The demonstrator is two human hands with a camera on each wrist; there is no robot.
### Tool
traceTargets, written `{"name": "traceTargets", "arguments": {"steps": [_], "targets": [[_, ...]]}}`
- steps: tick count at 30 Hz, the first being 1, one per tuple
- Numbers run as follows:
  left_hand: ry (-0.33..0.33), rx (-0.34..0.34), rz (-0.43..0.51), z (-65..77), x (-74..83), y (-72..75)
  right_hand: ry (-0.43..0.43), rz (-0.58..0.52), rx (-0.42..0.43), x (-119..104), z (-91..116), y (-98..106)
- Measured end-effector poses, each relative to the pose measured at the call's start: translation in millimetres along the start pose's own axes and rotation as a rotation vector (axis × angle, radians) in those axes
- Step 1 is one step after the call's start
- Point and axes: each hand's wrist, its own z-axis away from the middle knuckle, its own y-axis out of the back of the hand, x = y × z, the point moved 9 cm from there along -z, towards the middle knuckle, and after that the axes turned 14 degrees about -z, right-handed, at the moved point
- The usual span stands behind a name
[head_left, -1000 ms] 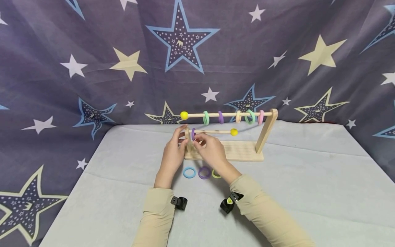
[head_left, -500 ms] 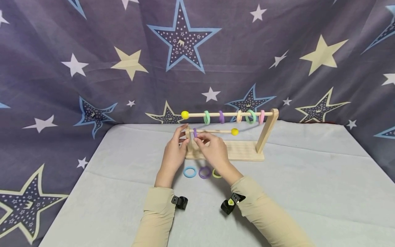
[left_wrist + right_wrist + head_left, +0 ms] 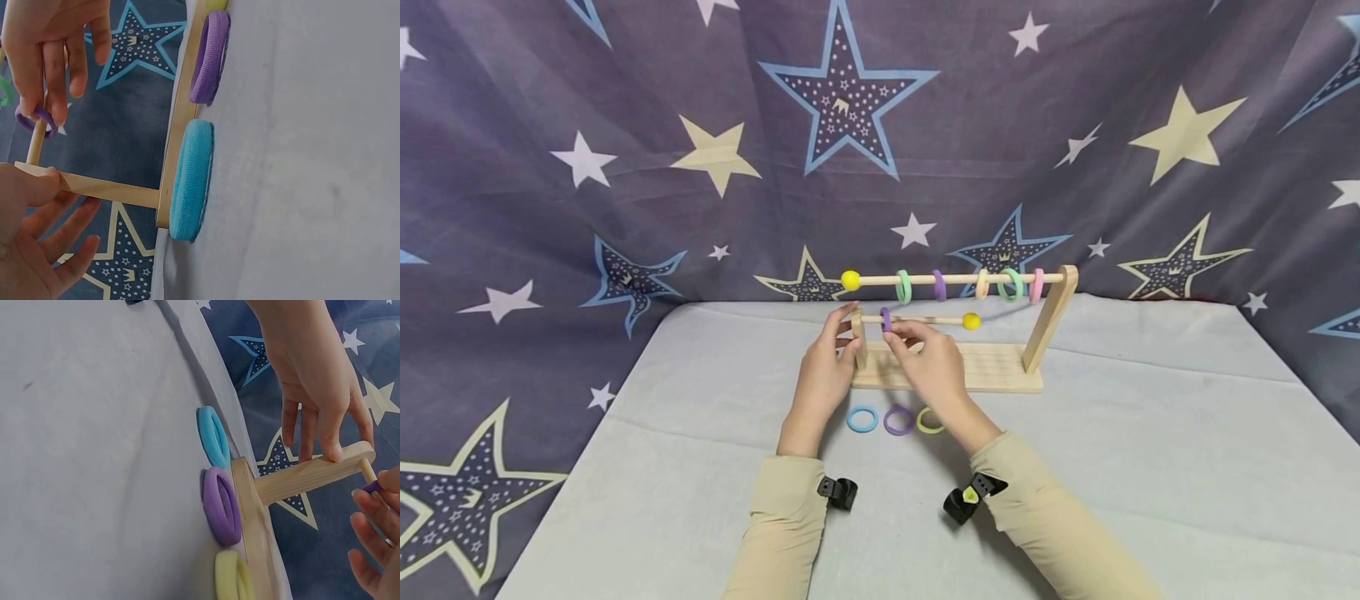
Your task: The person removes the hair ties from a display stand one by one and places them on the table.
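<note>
My left hand (image 3: 826, 375) grips the short post (image 3: 112, 189) of a wooden stand, thumb on one side and fingers on the other. From that post a lower rod (image 3: 932, 320) runs right to a yellow ball (image 3: 972, 322). My right hand (image 3: 934, 367) pinches a purple hair tie (image 3: 886, 319), which is around the lower rod a little right of the post. The left wrist view also shows this hair tie (image 3: 47, 120) with the rod passing through it.
Green, purple, peach and pink hair ties hang on the upper rod (image 3: 868, 281), held by a tall post (image 3: 1048, 321) at right. Before the base (image 3: 992, 367), blue (image 3: 190, 181), purple (image 3: 209, 59) and yellow (image 3: 228, 575) hair ties lie on the table. A star-patterned cloth (image 3: 865, 217) hangs behind.
My right hand has moved right, sliding the purple hair tie along the lower rod away from the short post. My left hand has stayed at the post.
</note>
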Motion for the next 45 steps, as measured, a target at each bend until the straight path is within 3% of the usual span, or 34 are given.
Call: {"name": "traceTargets", "arguments": {"steps": [21,45], "targets": [[0.011,0.007,0.012,-0.2,-0.3,-0.5,-0.004,-0.057,0.057,6,7,37],[0.028,0.011,-0.004,0.0,0.7,-1.0,-0.001,0.049,0.108,10,11,65]]}}
